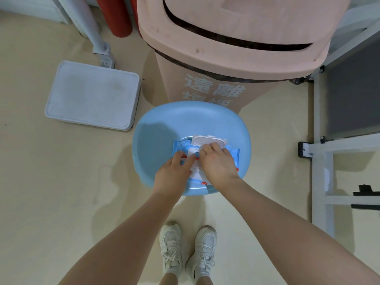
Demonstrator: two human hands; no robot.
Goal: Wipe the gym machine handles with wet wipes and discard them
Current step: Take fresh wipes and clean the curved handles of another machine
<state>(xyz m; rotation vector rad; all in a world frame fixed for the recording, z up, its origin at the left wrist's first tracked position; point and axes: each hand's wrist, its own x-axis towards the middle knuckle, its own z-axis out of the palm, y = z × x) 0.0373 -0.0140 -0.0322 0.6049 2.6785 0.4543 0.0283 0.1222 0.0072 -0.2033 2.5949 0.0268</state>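
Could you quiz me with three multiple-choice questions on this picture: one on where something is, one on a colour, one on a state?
1. Where does the blue-and-white wet-wipe pack lie?
A. on the round light-blue plastic stool
B. on the floor
C. on the grey tray

2. What colour is the tall swing-lid bin?
A. green
B. pink
C. black

3. The pack's white flip lid is:
A. torn off
B. shut
C. flipped open

Answers: 1 A, the pack rests on the stool under both hands; 2 B, its body and lid are pink; 3 C, the lid stands back from the opening.
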